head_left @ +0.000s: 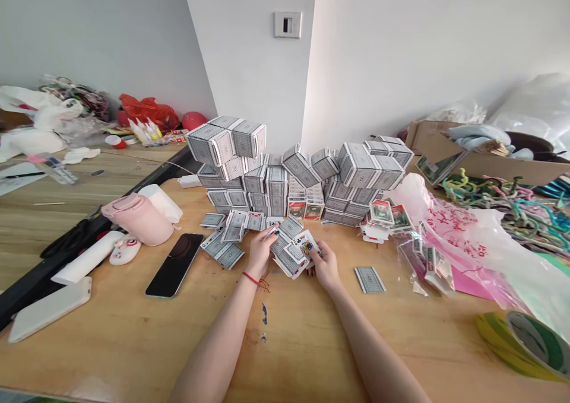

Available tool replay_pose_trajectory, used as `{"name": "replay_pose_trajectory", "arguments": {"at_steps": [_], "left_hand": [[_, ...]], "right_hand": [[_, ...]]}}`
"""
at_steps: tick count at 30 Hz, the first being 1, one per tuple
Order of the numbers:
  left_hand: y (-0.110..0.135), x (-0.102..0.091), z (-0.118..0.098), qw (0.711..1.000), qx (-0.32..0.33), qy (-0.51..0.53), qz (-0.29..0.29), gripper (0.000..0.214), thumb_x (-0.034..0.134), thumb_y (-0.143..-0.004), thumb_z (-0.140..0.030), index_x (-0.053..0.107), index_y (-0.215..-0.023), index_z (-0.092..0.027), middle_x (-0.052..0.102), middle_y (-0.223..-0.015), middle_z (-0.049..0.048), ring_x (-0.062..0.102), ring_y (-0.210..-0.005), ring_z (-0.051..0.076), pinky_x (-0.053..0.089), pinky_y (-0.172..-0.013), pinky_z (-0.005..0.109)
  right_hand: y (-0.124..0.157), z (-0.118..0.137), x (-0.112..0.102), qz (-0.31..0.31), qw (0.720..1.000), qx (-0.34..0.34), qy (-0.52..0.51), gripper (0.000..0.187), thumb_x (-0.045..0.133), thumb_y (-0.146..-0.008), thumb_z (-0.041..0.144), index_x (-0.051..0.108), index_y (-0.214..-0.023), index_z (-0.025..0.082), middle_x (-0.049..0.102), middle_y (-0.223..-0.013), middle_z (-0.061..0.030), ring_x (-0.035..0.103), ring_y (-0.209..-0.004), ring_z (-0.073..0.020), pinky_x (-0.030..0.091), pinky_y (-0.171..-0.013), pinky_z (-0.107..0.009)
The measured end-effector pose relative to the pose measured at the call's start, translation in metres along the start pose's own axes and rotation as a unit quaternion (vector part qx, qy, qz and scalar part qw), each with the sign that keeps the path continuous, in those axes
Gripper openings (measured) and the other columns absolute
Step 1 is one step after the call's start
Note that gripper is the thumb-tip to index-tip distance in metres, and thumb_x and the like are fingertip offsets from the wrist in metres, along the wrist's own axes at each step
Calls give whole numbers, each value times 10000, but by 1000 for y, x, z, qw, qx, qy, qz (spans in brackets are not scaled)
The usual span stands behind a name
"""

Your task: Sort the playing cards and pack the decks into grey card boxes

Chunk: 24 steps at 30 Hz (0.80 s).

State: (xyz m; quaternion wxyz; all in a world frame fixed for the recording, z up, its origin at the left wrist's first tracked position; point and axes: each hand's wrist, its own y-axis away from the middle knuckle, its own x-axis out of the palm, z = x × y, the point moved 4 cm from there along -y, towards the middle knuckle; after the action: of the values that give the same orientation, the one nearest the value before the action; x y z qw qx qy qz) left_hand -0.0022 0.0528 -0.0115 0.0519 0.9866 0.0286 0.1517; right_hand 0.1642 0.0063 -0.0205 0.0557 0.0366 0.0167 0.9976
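Note:
My left hand (pixel 260 250), with a red string at the wrist, and my right hand (pixel 324 265) meet over a loose spread of grey-backed playing cards (pixel 289 250) in the middle of the wooden table (pixel 285 332). Both hands grip the cards, and some faces show. Behind them stands a tall pile of boxed card decks (pixel 267 180), grey and white, some tilted. Several loose cards (pixel 218 246) lie to the left of my left hand. One face-down card (pixel 369 279) lies to the right of my right hand.
A black phone (pixel 174 265) and a pink bottle (pixel 138 219) stand left of the hands. To the right lie a pink plastic bag (pixel 449 243), a tape roll (pixel 523 346) and a cardboard box (pixel 472 159) by tangled pipe cleaners (pixel 499 204). Walls close off the back.

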Motion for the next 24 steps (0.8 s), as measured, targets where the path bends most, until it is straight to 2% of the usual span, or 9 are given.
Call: {"name": "replay_pose_trajectory", "arguments": {"at_steps": [5, 15, 24], "left_hand": [[-2, -4, -1, 995, 48, -83, 3, 305, 615, -615, -172, 656, -917, -180, 620, -1050, 71, 524, -1028, 212, 370, -905, 332], [2, -2, -6, 996, 45, -80, 10, 286, 612, -621, -162, 661, -902, -187, 627, -1036, 64, 534, -1010, 208, 371, -901, 328], [0, -3, -4, 993, 47, -104, 27, 284, 610, -634, -182, 660, -913, -186, 635, -1017, 65, 539, -999, 212, 374, -898, 339]], "right_hand": [[0, 1, -1, -3, 1000, -2, 11, 388, 483, -731, 486, 525, -934, 158, 463, -457, 58, 390, -281, -84, 313, -273, -207], [-1, 0, -3, 24, 999, 36, -12, 388, 532, -683, 529, 563, -796, 159, 443, -441, 53, 373, -333, -83, 281, -311, -202], [-1, 7, -6, 36, 999, 9, -8, 335, 549, -691, 476, 585, -787, 157, 467, -475, 50, 342, -358, -71, 268, -346, -201]]}}
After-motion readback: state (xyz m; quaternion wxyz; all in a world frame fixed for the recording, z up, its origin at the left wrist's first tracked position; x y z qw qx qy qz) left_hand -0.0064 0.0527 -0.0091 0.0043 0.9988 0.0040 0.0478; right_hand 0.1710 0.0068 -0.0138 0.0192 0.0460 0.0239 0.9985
